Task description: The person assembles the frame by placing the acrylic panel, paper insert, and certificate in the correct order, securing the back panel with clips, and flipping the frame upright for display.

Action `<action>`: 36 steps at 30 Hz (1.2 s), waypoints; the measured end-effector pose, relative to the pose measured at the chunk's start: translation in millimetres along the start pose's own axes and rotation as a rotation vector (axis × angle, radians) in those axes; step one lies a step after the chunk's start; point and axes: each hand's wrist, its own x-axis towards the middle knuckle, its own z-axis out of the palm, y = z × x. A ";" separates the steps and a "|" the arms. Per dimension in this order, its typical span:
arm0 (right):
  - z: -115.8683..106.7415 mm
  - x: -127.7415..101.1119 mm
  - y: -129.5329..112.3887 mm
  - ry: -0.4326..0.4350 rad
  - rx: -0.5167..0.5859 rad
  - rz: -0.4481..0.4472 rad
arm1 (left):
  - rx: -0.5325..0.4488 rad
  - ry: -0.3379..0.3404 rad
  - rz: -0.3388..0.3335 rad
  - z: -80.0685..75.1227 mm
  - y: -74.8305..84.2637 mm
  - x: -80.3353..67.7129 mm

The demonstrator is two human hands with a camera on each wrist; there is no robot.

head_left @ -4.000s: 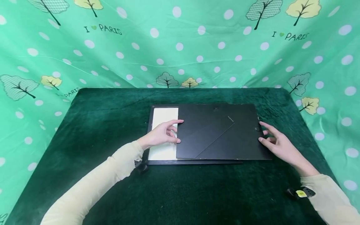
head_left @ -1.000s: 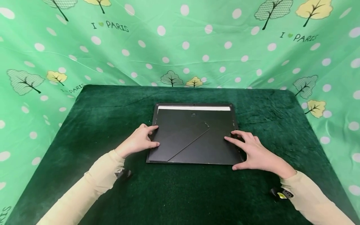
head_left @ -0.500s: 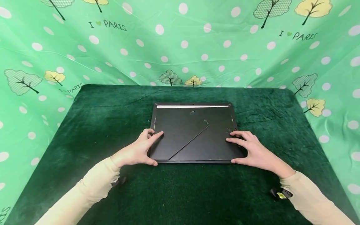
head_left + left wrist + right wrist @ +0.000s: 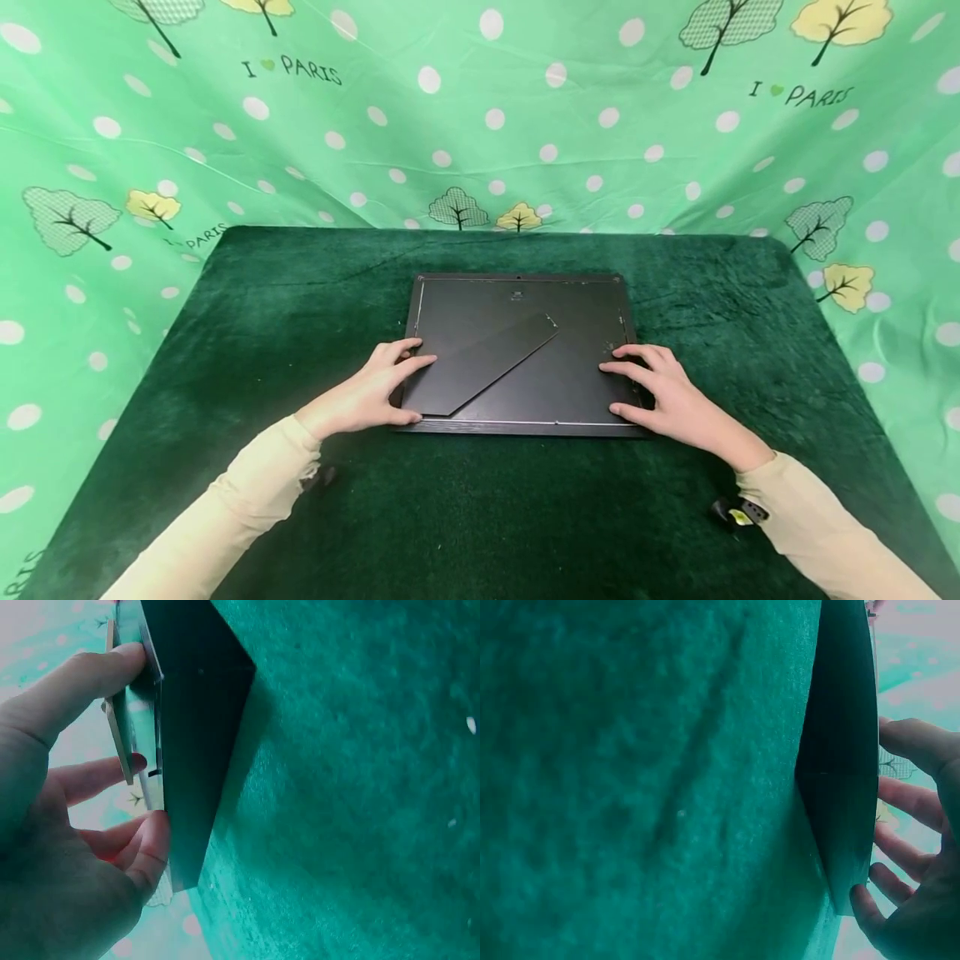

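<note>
A black picture frame [image 4: 517,430] lies back up on the cloth. Its black backing board [image 4: 573,367] sits inside the rim, and a slanted easel leg [image 4: 480,362] on the board stands slightly raised at its lower left end. My left hand [image 4: 360,398] rests its fingertips on the left side; in the left wrist view the thumb [image 4: 124,664] lies by the loose end of the easel leg [image 4: 120,742], with other fingertips at the frame's edge. My right hand [image 4: 678,404] touches the right side of board and frame with spread fingers.
Dark green plush cloth [image 4: 480,517] covers the table. A light green curtain [image 4: 360,117] with white dots and printed trees hangs behind and at both sides. A small black device [image 4: 738,512] is strapped at the right wrist.
The backing board, earlier out to the right, then slid over the frame; now it has moved toward the near side and down into the rim. The white strip at the far edge is covered.
</note>
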 end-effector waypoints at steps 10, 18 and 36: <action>-1.0 -1.2 4.8 -0.014 0.012 0.026 | 0.047 -0.007 0.028 -2.2 -7.0 -0.8; -6.9 0.6 2.7 -0.040 0.069 0.067 | 0.003 0.000 0.036 2.0 -13.4 1.0; -20.6 -7.0 28.6 -0.034 0.298 0.326 | -0.120 0.014 -0.100 5.4 -29.3 5.2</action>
